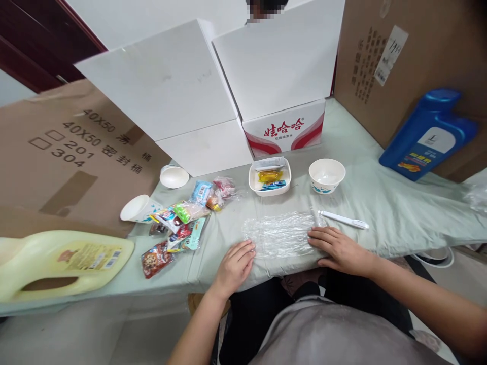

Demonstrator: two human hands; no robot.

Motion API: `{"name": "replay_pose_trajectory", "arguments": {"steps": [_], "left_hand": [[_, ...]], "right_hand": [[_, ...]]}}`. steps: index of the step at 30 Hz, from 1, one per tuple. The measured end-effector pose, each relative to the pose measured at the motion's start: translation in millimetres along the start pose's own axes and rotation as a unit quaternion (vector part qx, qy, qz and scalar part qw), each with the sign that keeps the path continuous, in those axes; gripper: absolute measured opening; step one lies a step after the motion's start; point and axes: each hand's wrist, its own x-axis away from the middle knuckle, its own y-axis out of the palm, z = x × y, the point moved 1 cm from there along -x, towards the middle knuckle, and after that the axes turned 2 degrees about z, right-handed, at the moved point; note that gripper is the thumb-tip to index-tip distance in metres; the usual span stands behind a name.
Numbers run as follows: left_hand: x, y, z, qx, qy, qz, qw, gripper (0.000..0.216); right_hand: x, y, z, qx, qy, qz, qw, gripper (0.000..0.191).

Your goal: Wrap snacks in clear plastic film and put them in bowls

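Observation:
A clear, crinkled plastic sheet or bag [279,235] lies flat on the table before me. My left hand [235,267] rests at its left edge, fingers stretched out and close together. My right hand [342,251] lies flat with its fingertips at the right edge. Neither hand is closed around anything. Just beyond my right hand is a slim white pen-like tool [344,219]. Farther back stands a small white rectangular dish [269,192] holding several wrapped packets, with a white paper bowl [327,176] to its right.
Several wrapped snacks [186,213] are piled at left, by a tipped paper bowl [140,209] and another white bowl [174,177]. A yellow jug [91,258] and a blue bottle [428,139] lean at the sides. White boxes [163,91] and brown cartons [83,152] wall the back.

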Motion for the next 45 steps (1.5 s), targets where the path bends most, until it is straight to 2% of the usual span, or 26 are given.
{"name": "replay_pose_trajectory", "arguments": {"steps": [2,4,6,9,12,15,18,21,24,27,29,31,33,35,37,39,41,42,45], "left_hand": [[-2,-2,2,0.008,0.005,0.020,1.000,0.022],[-3,-4,3,0.028,-0.012,0.027,0.999,0.021],[-7,-5,3,0.046,-0.048,0.030,0.997,0.021],[-16,-1,-3,0.035,-0.111,0.040,0.992,0.022],[-31,9,-12,-0.005,-0.156,0.051,0.986,0.023],[-45,21,-20,-0.044,-0.185,0.048,0.981,0.022],[-53,31,-24,-0.081,-0.208,0.038,0.974,0.020],[-55,31,-22,-0.102,-0.226,0.040,0.968,0.019],[-57,23,-9,-0.126,-0.229,0.088,0.961,0.022],[-61,19,17,-0.121,-0.193,0.137,0.964,0.028],[-63,26,35,-0.082,-0.138,0.099,0.982,0.035],[-64,39,46,-0.052,-0.092,0.019,0.994,0.049],[-63,51,49,-0.055,-0.085,-0.055,0.993,0.066],[-62,58,46,-0.072,-0.097,-0.104,0.987,0.075],[-61,58,43,-0.091,-0.105,-0.128,0.982,0.074],[-62,53,45,-0.112,-0.113,-0.124,0.979,0.071],[-64,48,54,-0.131,-0.133,-0.095,0.978,0.063],[-65,46,60,-0.132,-0.141,-0.079,0.978,0.057],[-68,45,79,-0.082,-0.118,-0.065,0.987,0.040]], "right_hand": [[3,-4,-5,-0.013,-0.006,0.012,1.000,0.034],[3,-9,-10,-0.036,-0.010,0.024,0.999,0.025],[2,-13,-11,-0.066,0.002,0.038,0.997,0.024],[-6,-15,-7,-0.089,0.068,0.071,0.991,0.027],[-18,-11,1,-0.037,0.158,0.101,0.982,0.028],[-33,-5,7,0.059,0.227,0.077,0.969,0.029],[-44,0,9,0.138,0.267,0.039,0.953,0.032],[-48,-1,9,0.173,0.284,0.032,0.943,0.031],[-49,-7,3,0.185,0.259,0.095,0.943,0.031],[-53,-7,-10,0.176,0.150,0.163,0.959,0.038],[-58,3,-19,0.156,0.056,0.142,0.976,0.049],[-62,19,-24,0.139,0.000,0.092,0.986,0.069],[-62,34,-23,0.135,-0.007,0.049,0.990,0.087],[-58,43,-18,0.139,0.004,0.028,0.990,0.094],[-49,43,-12,0.150,0.011,0.027,0.988,0.100],[-37,37,-8,0.166,0.023,0.034,0.985,0.105],[-22,28,-9,0.173,0.030,0.027,0.984,0.104],[-15,24,-12,0.172,0.030,0.022,0.984,0.096],[3,11,-25,0.146,0.007,0.019,0.989,0.054]]}}
